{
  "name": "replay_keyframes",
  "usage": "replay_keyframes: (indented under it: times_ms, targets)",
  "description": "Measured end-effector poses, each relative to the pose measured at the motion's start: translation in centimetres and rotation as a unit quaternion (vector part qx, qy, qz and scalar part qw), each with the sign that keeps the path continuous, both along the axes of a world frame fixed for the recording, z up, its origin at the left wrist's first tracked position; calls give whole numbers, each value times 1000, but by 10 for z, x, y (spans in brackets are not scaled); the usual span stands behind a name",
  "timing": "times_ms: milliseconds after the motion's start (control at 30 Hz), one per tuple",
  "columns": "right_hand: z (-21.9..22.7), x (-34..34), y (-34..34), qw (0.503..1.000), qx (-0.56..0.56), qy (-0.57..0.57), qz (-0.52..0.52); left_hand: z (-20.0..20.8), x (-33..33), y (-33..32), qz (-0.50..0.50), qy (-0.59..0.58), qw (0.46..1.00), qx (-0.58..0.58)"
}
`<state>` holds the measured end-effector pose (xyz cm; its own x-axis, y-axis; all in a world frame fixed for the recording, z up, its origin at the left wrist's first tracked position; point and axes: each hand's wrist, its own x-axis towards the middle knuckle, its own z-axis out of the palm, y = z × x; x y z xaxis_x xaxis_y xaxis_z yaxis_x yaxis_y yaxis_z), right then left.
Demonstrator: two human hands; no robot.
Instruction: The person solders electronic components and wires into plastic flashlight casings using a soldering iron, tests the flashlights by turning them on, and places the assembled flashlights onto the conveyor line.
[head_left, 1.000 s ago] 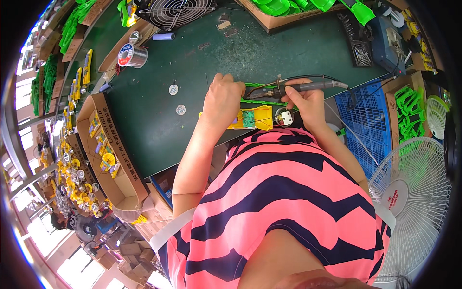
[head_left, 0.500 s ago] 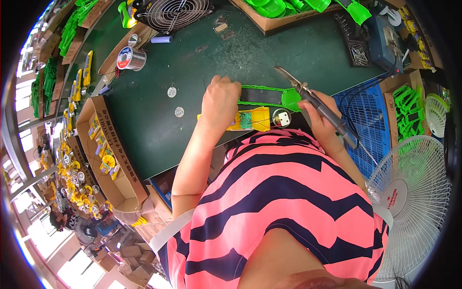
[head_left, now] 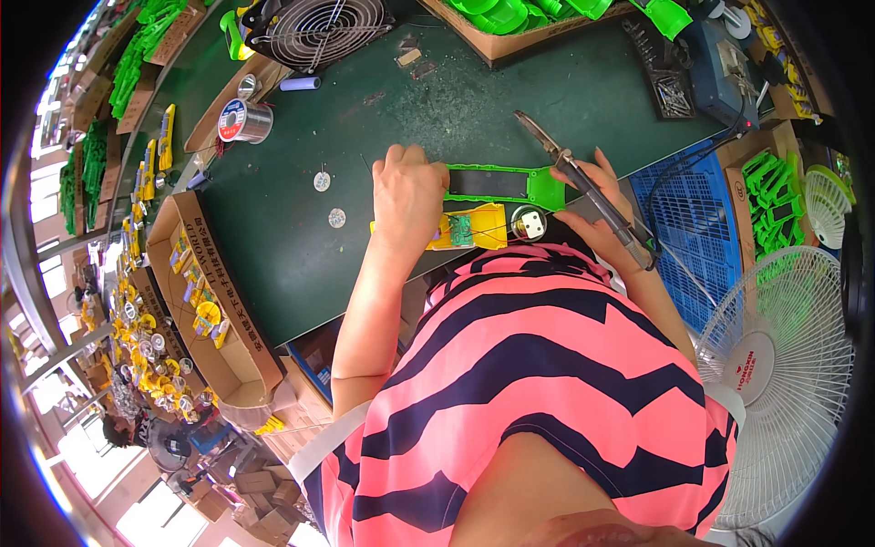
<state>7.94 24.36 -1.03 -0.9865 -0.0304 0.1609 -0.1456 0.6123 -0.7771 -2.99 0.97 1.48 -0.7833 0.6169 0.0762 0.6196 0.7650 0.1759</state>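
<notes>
My left hand [head_left: 406,195] is closed over the left end of a green plastic housing [head_left: 545,189], and its fingertips are hidden. A thin dark wire sticks out beside its knuckles. In my right hand [head_left: 605,211] a soldering iron [head_left: 597,193] lies across the fingers, its tip pointing up and left, above the housing's right end. Just below the housing is a yellow housing part [head_left: 493,225] with a green circuit board [head_left: 462,229], partly under my left wrist. A round lamp head [head_left: 529,223] with a white square piece sits at its right end, with dark wires running to it.
Two small round discs [head_left: 337,218] lie left of my hand. A solder spool [head_left: 246,121], metal fan [head_left: 324,33] and box of green parts [head_left: 497,44] stand farther back. A cardboard tray [head_left: 239,337] is at left; a screw tray [head_left: 673,95] and blue crate [head_left: 685,239] at right.
My right hand has opened its fingers a little around the soldering iron, which has shifted slightly left and up. My left hand stays on the green housing. The whole view has shifted slightly.
</notes>
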Motion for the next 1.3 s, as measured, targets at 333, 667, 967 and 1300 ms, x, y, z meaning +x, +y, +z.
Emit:
replay_keyframes:
  times_ms: [333, 667, 967, 1300]
  targets:
    - [0, -1, -1, 998, -15, 53, -11, 29, 9, -3, -32, -94, 936, 338]
    - [4, -7, -4, 998, -37, 47, 2, -5, 41, 8, -137, 27, 977, 161]
    - [2, -39, -14, 995, -77, -26, 66, -8, 34, 16, -37, -26, 959, 280]
    - [10, -37, 4, 981, -109, 140, 76, -5, 22, 16, 61, -85, 982, 157]
